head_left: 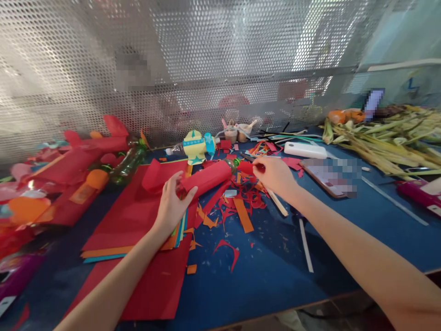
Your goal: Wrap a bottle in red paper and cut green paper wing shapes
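A plastic bottle wrapped in red paper (210, 178) lies on its side at the middle of the table, its bare green neck toward the right. My left hand (172, 200) is at the base end of this bottle, thumb and fingers curved around it. Just beyond the neck, my right hand (275, 177) pinches a small piece of red paper (245, 168). A dark, thin tool lies partly hidden behind that hand. Under the bottle are red paper scraps (253, 197) and an orange strip (243, 215).
Stacked coloured sheets (120, 216) lie at left, beside green bottles (129, 161) and red paper-covered shapes. A yellow-and-blue decorated bottle (193, 146) is behind. At right are a phone (325, 177), a white case (305, 150) and dried husks (375, 142). A perforated metal panel (220, 59) stands behind.
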The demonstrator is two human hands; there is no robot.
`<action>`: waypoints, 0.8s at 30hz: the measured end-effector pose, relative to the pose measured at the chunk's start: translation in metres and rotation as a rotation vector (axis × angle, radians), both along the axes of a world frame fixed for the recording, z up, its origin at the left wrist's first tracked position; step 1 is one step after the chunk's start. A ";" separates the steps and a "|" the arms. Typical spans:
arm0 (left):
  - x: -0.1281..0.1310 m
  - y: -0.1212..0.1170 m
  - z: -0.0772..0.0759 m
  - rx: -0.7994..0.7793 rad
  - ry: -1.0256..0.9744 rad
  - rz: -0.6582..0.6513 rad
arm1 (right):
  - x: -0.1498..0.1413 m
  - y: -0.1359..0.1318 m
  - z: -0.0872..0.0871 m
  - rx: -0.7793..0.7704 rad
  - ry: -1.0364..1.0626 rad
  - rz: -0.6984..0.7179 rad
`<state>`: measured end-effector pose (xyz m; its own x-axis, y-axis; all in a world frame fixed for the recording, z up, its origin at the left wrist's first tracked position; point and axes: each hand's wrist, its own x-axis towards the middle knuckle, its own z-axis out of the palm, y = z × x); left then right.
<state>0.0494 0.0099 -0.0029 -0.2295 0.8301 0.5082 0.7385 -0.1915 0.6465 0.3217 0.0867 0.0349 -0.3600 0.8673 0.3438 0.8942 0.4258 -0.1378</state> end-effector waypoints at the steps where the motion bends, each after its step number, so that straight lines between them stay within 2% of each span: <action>1: 0.001 -0.001 0.001 0.031 0.060 0.010 | 0.001 -0.002 0.002 -0.006 0.006 -0.002; 7: 0.013 -0.020 0.020 0.202 0.391 0.078 | -0.007 -0.020 0.006 -0.073 -0.090 0.136; 10: 0.020 -0.029 0.023 0.176 0.467 -0.079 | -0.021 -0.040 0.005 -0.101 -0.168 0.228; 13: 0.026 -0.033 0.014 0.106 0.541 -0.269 | -0.034 -0.062 0.004 -0.126 -0.221 0.287; 16: 0.028 -0.033 0.002 0.028 0.617 -0.313 | -0.041 -0.074 0.006 -0.194 -0.291 0.356; 19: 0.028 -0.033 -0.005 -0.006 0.645 -0.338 | -0.043 -0.075 0.007 -0.197 -0.308 0.320; 24: 0.029 -0.033 -0.005 0.021 0.615 -0.346 | -0.045 -0.073 0.004 -0.142 -0.316 0.172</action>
